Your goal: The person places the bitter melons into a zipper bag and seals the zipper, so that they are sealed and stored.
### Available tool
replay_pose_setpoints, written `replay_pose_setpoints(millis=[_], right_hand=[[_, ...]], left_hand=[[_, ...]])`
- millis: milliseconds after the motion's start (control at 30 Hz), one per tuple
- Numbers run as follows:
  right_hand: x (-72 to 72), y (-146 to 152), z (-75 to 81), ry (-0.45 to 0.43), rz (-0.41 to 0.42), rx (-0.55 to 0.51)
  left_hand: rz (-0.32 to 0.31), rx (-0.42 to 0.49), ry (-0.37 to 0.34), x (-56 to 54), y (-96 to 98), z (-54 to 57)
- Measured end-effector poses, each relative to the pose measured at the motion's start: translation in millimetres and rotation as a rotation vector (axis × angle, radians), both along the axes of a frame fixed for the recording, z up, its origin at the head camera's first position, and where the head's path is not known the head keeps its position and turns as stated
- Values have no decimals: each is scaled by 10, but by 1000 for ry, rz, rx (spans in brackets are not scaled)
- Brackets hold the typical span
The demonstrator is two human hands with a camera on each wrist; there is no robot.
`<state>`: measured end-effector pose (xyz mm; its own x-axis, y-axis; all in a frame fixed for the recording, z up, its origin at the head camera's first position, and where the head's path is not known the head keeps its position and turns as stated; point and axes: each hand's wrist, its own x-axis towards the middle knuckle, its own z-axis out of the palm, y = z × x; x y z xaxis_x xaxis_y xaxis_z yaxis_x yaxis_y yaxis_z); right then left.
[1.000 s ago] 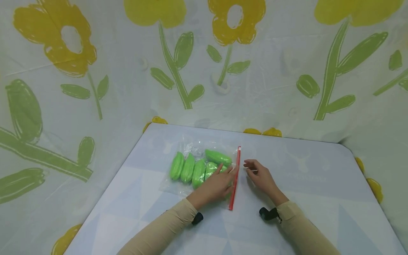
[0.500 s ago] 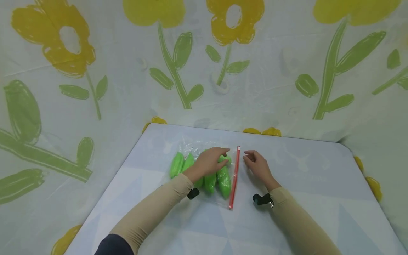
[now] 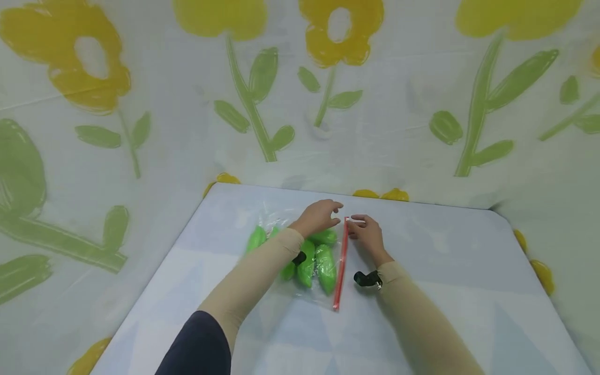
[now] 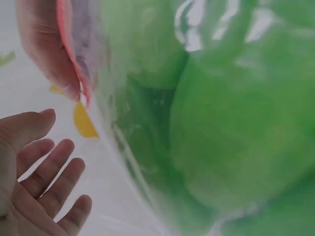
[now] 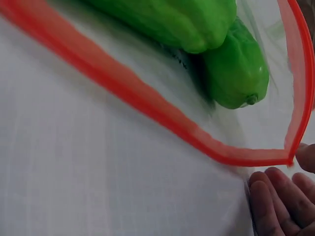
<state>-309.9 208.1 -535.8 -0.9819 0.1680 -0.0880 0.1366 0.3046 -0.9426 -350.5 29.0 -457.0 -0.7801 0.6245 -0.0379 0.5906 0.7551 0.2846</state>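
A clear plastic bag [image 3: 271,212] with a red zip strip [image 3: 341,265] lies flat on the table. Inside are several green, pepper-like pieces [image 3: 325,268], one showing a small stem nub in the right wrist view. My left hand [image 3: 319,214] hovers above the bag's far part, thumb and fingers spread, holding nothing. In the left wrist view that hand [image 4: 42,182] is beside the bag, apart from it. At the strip's far end is my right hand [image 3: 369,234]. The right wrist view shows its thumb [image 5: 306,157] right by the red corner, its fingers below, apart from the thumb.
The pale table [image 3: 422,291] reaches a flower-printed curtain [image 3: 398,114] at its back and sides. Dark wrist cameras sit on both sleeves, the right one [image 3: 367,279] low over the table. My left forearm [image 3: 253,281] crosses above the bag's left part.
My left hand has risen off the bag's zip side and moved to its far end. The right hand has moved left and away from me, up to the strip's end. The bag stays put.
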Motion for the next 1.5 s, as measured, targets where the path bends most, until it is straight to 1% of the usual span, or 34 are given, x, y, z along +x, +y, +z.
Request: replay_pose_setpoints(millis=[100,233,300,400,500,567,700,833,967,1067,1200,1333,1500], right_hand=[[-20,-69,-12,32,2,-53],[-20,-130,-9,50,-1,-58],[-13,-149,-6,54,1,-54],[-8,-164,-7,67,0,-59],[-9,-172,-11,100,-2,-99],[-10,-179,-15,117,-6,-132],[-10,-194,-29,124,-16,-163],[-4,-194,-52,123,-19,-130],[7,-192,-66,131,-25,-116],[-1,-184,-78,144,-34,-86],[-18,-177,-76,160,-52,-39],[-7,-185,-55,139,-73,-45],[46,-199,-57,97,-101,-51]], left_hand=[[-3,10,-5,-83,35,-78],[2,64,-15,-166,44,-168],[5,99,-32,-193,40,-192],[5,147,-67,-214,34,-195],[-3,175,-88,-225,38,-181],[-10,180,-90,-228,46,-173],[-13,179,-97,-224,69,-171],[-5,185,-106,-211,94,-174],[16,205,-127,-203,117,-182],[29,214,-140,-210,136,-197],[38,205,-124,-230,176,-220],[54,192,-100,-233,217,-210],[57,187,-103,-239,245,-216]])
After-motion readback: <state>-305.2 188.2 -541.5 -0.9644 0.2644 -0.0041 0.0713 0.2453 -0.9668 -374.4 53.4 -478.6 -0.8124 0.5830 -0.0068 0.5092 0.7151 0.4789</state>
